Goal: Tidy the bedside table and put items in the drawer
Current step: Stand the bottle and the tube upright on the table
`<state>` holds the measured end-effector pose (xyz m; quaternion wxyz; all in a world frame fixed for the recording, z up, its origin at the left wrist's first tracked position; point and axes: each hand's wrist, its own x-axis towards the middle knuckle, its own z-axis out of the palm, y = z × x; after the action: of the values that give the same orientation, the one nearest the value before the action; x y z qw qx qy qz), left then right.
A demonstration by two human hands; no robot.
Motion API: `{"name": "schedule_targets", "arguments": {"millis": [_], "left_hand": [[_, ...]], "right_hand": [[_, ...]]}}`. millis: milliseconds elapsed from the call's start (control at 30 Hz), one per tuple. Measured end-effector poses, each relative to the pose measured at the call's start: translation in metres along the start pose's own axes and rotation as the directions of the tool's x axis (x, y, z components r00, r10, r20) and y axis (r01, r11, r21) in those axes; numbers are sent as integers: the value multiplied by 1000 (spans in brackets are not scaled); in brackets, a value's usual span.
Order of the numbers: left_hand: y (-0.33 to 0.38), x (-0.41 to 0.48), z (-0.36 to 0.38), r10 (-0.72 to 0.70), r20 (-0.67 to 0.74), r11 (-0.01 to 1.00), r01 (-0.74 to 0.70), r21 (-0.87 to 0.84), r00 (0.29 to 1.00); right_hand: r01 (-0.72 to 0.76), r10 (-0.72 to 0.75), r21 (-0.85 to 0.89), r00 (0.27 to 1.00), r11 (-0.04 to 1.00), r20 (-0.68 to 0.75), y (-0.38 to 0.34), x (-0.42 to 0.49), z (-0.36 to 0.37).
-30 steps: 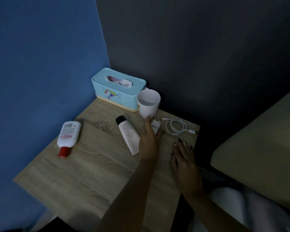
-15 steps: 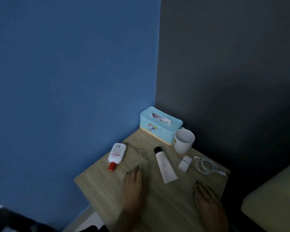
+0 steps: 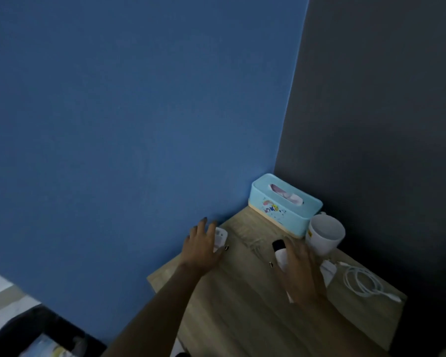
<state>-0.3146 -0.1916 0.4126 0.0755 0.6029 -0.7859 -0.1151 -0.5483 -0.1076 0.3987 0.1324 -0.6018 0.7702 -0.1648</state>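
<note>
Currently both hands are over the wooden worktop (image 3: 242,313), which stands in the corner where a blue wall (image 3: 113,124) meets a dark grey wall (image 3: 384,124). The left hand (image 3: 204,247) lies with fingers spread and fairly straight over a white bottle (image 3: 221,237) near the worktop's left edge, by the blue wall. Only the bottle's end shows past the fingers, and whether the palm touches it cannot be told. The right hand (image 3: 303,275) is stretched out flat over a white tube (image 3: 280,256), whose black cap (image 3: 279,245) shows beside the forefinger; the hand pinches nothing. Just right of that hand a white charger plug (image 3: 328,271) peeks out, its coiled white cable (image 3: 363,283) lying beside it. In the back corner sits a light blue tissue box (image 3: 286,204), and a white mug (image 3: 325,237) stands upright just beside its right end. At the lower left, below the worktop, a dark container (image 3: 36,336) holds blurred pale things.
</note>
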Motion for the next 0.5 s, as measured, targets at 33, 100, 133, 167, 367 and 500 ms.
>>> {"name": "schedule_targets", "arguments": {"millis": [33,100,133,167,367,500], "left_hand": [[1,5,3,-16,20,1000,16,4,1000],[1,7,12,-50,30,998,49,34,998],[1,7,17,-65,25,997,64,45,998],[1,6,20,-74,26,996,73,46,997],[0,5,35,-177,103,983,181,-34,979],[6,11,12,-133,115,991,131,23,984]], "right_hand": [[-30,31,-17,999,999,21,-1,2,3],[-101,103,-49,994,994,24,3,4,13],[-117,118,-96,993,988,2,7,3,21],[-119,119,-154,993,981,-11,9,3,26],[-157,167,-165,985,974,44,3,15,22],[-189,190,-24,964,982,188,-5,29,2]]}}
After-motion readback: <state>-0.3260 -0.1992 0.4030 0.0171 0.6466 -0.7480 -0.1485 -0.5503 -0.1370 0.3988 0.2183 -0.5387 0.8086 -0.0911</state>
